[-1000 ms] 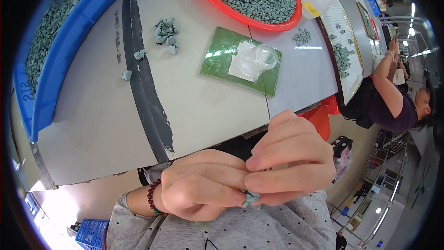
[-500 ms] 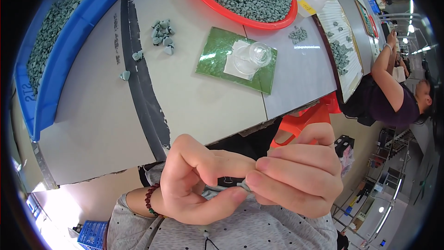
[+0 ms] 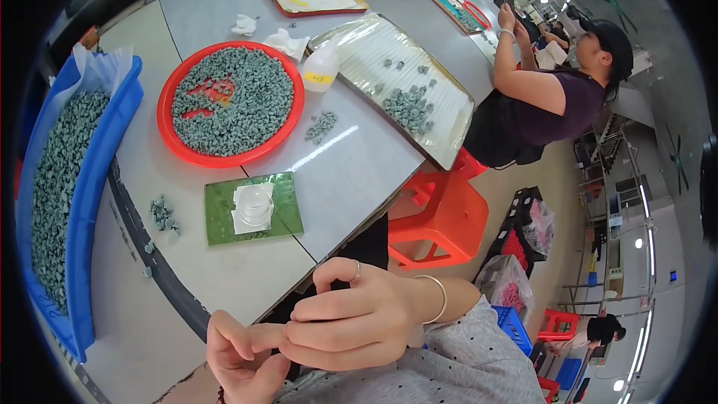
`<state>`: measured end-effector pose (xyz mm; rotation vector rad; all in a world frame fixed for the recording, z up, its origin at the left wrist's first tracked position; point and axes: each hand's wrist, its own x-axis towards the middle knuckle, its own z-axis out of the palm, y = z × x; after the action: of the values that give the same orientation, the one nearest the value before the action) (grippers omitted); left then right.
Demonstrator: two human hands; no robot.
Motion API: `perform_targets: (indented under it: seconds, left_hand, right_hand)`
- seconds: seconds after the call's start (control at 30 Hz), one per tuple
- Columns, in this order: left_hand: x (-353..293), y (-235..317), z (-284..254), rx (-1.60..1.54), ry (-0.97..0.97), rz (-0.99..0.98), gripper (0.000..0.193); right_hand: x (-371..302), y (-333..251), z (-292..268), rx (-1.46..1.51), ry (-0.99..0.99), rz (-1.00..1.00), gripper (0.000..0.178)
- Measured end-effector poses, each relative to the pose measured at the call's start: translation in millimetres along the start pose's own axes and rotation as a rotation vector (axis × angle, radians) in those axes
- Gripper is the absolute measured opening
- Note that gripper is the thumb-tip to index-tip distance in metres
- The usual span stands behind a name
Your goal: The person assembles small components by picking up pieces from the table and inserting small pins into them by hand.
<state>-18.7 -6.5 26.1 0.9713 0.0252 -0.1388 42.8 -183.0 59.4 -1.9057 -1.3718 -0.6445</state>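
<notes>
Head view: small grey-green stone-like chunks (image 3: 161, 215) lie in a loose cluster on the pale, smooth tabletop (image 3: 232, 277), ahead-left of both grips and apart from them. The bare left hand (image 3: 241, 359) and bare right hand (image 3: 357, 323) meet at their curled fingers; whether either grip clamps anything cannot be told. The right hand's back faces up. The chunks appear matt and irregular.

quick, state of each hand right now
Left hand: fingers curled; cannot tell whether it holds anything.
Right hand: fingers curled, meeting the left's; anything held is hidden.
</notes>
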Motion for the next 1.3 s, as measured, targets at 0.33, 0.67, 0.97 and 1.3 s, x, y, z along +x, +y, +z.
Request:
perform_targets:
  seconds: [0.33,0.67,0.97,1.3]
  left_hand:
    - [0.4,0.0,-1.6,-0.012,-0.007,0.007,0.040]
    - [17.2,4.8,-10.2,-0.056,-0.314,-0.246,0.028]
    - [33.9,98.2,-49.4,1.595,0.058,0.320,0.053]
    - [116.4,78.0,-66.7,1.803,-0.176,0.532,0.052]
  right_hand:
    - [-2.9,-0.6,1.5,0.008,0.014,-0.036,0.007]
    - [-9.7,7.9,-4.5,-0.002,-0.076,-0.091,0.007]
    - [-125.5,153.8,-128.0,-0.674,0.234,0.918,0.015]
    - [-72.4,114.8,-94.6,-0.657,0.373,0.708,0.016]
